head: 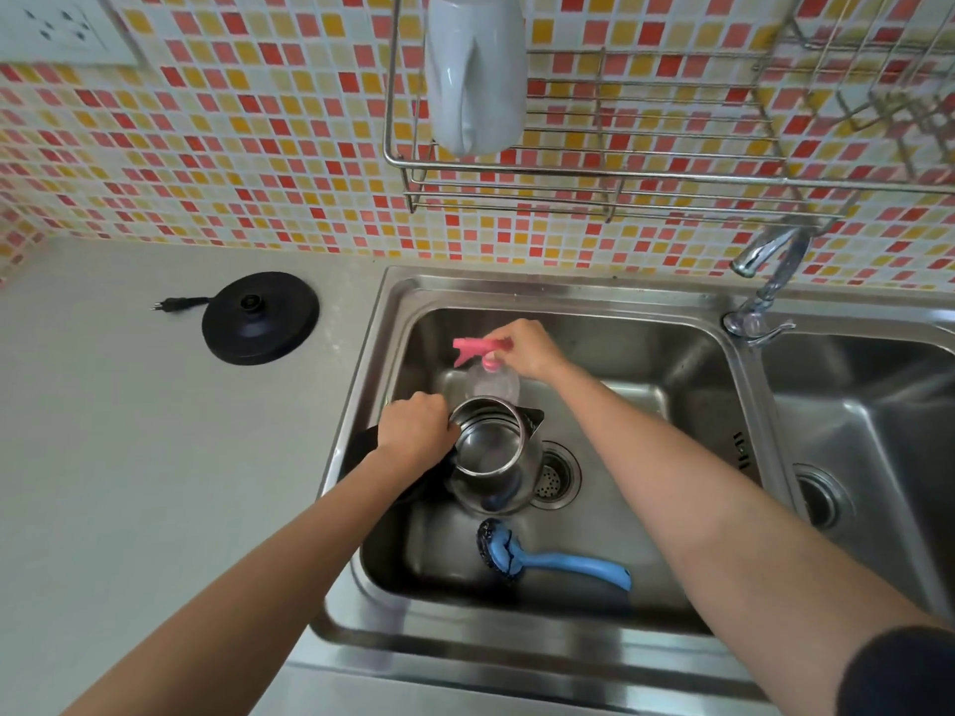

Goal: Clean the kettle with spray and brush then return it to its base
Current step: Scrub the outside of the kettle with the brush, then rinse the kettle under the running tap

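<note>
A steel kettle (pixel 491 452) with its lid open stands in the left sink basin (pixel 646 354). My left hand (pixel 413 431) grips its black handle at the rim. Just behind the kettle, my right hand (pixel 527 348) holds the pink trigger head of a clear spray bottle (pixel 491 379), nozzle pointing left. A blue brush (pixel 548 558) with dark bristles lies on the basin floor in front of the kettle. The black round kettle base (pixel 260 317) sits on the counter to the left, its plug lying loose beside it.
A tap (pixel 765 281) stands between the left basin and a second basin (pixel 868 431) on the right. A wire rack (pixel 620 147) with a white jug (pixel 475 69) hangs on the tiled wall above. A grey counter (pixel 129 457) spreads to the left.
</note>
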